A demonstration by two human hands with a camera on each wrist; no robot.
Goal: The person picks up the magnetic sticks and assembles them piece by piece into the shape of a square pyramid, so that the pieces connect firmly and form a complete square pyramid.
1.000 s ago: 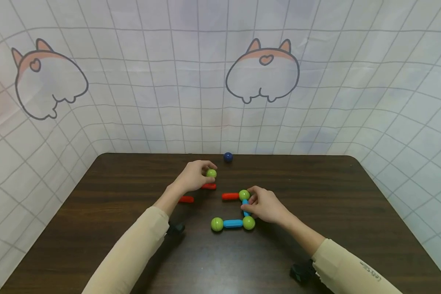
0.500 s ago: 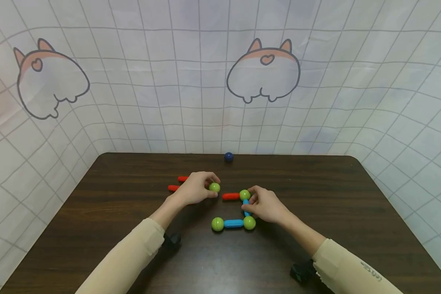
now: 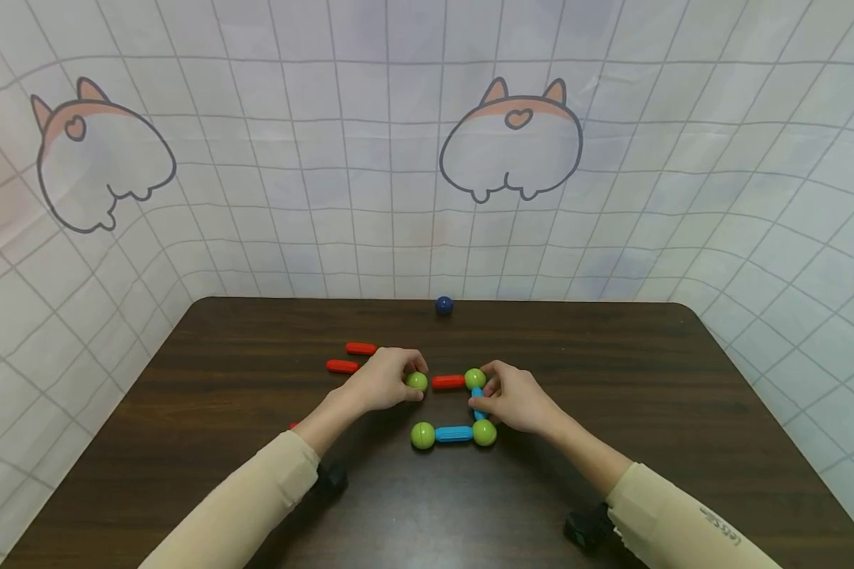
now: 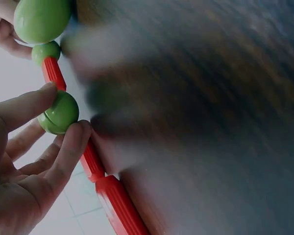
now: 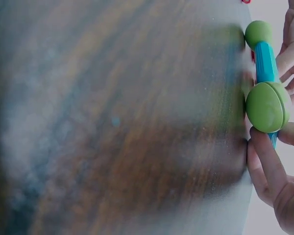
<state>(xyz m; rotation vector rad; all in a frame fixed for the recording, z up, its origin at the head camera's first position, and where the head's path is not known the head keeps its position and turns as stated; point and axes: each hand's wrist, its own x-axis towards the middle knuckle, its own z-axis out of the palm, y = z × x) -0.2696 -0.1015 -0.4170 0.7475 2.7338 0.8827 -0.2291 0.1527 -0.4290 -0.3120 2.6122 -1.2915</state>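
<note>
The left hand [image 3: 387,381] pinches a green ball [image 3: 416,382], brought nearer the right hand [image 3: 518,399] than a second ago and now just beside the free end of a red rod [image 3: 448,382] between the hands, as the right, unmoved, grips a blue rod [image 3: 478,401].

It looks like a curtained-off workspace: grid-printed cloth [image 3: 370,158] backs and flanks a dark table [image 3: 633,379].

The left fingers [image 3: 409,395] pinch a green ball [image 3: 417,382] (red rod [image 3: 448,382] just beside).
</note>
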